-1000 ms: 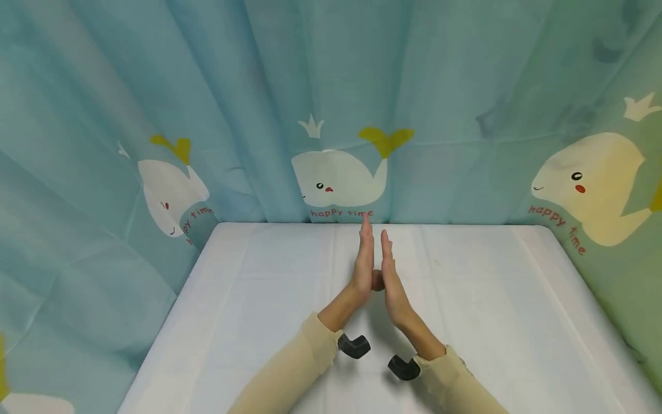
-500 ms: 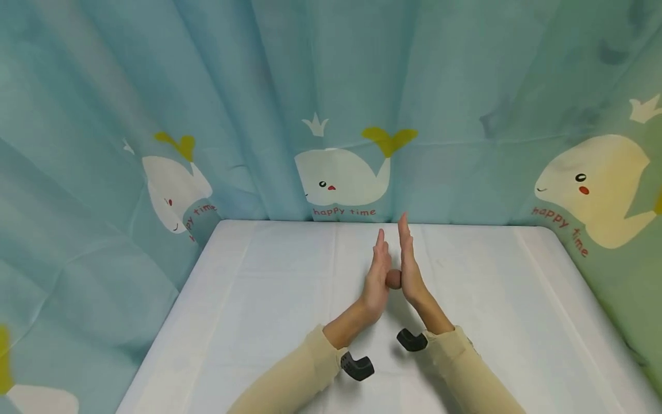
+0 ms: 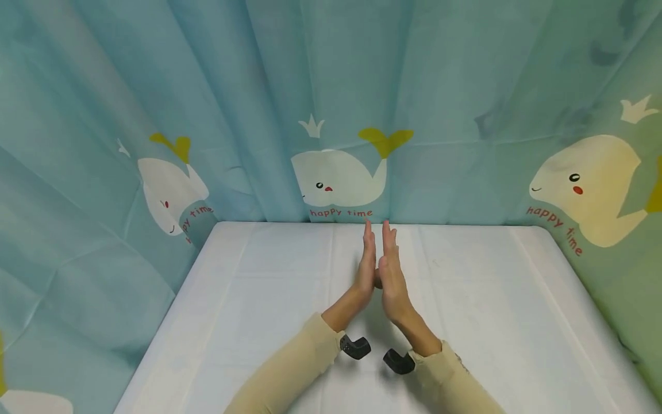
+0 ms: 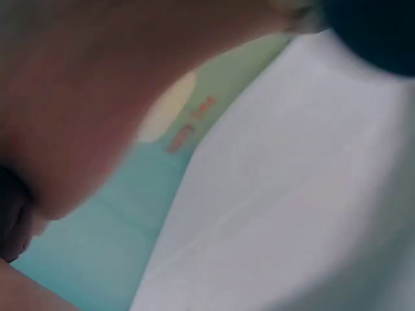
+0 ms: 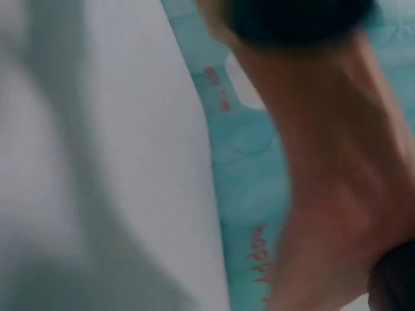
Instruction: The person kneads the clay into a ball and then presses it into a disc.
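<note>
A small brown ball (image 3: 378, 279) sits between my two palms, mostly covered by them in the head view. My left hand (image 3: 365, 271) touches it from the left, fingers straight and pointing away from me. From the right my right hand (image 3: 394, 287) presses against it with its palm, its fingers straight too. Both hands stand on edge, facing each other, over the white table. In the left wrist view the dark ball (image 4: 10, 210) shows at the left edge beside the palm. The right wrist view has part of the ball (image 5: 397, 278) in its lower right corner.
Beneath the hands is a table with a white cloth (image 3: 279, 287). A blue-green curtain (image 3: 455, 103) printed with whales hangs behind and along both sides. Black wrist devices (image 3: 355, 347) sit at both beige sleeves (image 3: 295, 362).
Half a second ago both hands and the ball were further right, with the right hand ahead. Since then the left hand has slid forward, the right back, and the fingertips are now about level.
</note>
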`<move>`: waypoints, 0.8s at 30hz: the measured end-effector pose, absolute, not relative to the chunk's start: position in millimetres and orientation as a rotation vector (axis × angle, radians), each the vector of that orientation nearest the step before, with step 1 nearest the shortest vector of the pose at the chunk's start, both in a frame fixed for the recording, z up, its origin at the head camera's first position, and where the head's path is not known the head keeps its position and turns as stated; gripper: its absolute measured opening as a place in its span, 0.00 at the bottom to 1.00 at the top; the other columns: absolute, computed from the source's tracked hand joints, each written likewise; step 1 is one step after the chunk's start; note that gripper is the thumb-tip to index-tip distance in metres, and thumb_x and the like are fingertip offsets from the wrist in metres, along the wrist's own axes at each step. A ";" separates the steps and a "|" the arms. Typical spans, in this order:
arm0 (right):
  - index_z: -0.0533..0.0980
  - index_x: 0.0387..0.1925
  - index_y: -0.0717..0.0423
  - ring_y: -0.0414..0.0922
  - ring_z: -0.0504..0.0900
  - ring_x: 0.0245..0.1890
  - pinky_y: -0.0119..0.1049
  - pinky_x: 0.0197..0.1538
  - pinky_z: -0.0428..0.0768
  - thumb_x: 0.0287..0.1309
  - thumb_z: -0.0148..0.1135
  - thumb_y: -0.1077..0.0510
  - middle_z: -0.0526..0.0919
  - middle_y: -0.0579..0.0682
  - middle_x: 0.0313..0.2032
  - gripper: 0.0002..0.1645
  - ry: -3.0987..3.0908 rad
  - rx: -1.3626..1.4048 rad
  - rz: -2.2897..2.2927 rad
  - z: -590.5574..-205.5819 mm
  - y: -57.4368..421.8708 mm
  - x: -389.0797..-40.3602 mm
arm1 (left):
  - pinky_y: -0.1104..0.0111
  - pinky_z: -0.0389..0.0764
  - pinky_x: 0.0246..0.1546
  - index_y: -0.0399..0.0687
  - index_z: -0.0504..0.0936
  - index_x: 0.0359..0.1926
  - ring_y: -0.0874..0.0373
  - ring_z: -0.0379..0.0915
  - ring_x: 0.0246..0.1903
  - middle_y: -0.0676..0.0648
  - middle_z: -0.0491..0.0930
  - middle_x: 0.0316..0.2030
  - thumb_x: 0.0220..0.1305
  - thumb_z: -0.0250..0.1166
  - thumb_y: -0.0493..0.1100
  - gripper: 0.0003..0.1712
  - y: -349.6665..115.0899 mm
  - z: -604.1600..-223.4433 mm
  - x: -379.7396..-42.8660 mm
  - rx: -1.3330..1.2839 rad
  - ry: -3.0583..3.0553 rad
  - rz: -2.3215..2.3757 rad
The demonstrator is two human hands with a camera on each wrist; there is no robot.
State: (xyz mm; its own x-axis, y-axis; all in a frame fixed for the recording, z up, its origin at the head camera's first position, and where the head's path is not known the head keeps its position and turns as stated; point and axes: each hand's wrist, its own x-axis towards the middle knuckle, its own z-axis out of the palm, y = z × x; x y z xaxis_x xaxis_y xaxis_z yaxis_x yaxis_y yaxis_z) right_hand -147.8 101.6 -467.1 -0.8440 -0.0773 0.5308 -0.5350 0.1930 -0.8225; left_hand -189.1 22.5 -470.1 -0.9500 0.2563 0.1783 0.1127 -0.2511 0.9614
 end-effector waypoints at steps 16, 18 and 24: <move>0.33 0.83 0.40 0.45 0.28 0.80 0.63 0.75 0.30 0.82 0.17 0.45 0.32 0.45 0.82 0.34 -2.054 0.559 2.008 -469.9 100.9 -136.6 | 0.47 0.33 0.77 0.48 0.31 0.83 0.54 0.25 0.80 0.46 0.31 0.82 0.83 0.22 0.59 0.37 17.4 -460.9 -190.2 0.769 2.123 2.314; 0.34 0.83 0.40 0.44 0.27 0.80 0.62 0.75 0.30 0.82 0.18 0.43 0.31 0.44 0.82 0.34 -2.060 0.548 1.983 -459.0 103.0 -138.3 | 0.47 0.36 0.77 0.51 0.31 0.83 0.55 0.27 0.80 0.49 0.31 0.82 0.83 0.22 0.60 0.37 20.4 -467.4 -188.0 0.755 2.089 2.306; 0.35 0.81 0.24 0.35 0.32 0.80 0.56 0.77 0.31 0.80 0.16 0.35 0.37 0.33 0.81 0.33 -2.046 0.333 2.154 -458.2 126.5 -171.4 | 0.48 0.35 0.77 0.53 0.32 0.83 0.57 0.25 0.80 0.53 0.31 0.82 0.83 0.22 0.57 0.35 29.9 -470.3 -157.3 0.843 2.008 2.295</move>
State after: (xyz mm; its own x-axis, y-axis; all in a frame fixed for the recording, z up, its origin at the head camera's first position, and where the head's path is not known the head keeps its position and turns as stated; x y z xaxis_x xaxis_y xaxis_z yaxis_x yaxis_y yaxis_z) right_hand -171.4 126.5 -458.2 -0.9637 -0.0422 0.2635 -0.2610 -0.0568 -0.9637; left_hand -157.3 29.9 -470.3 -0.8577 0.3219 0.4010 0.3548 -0.1942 0.9146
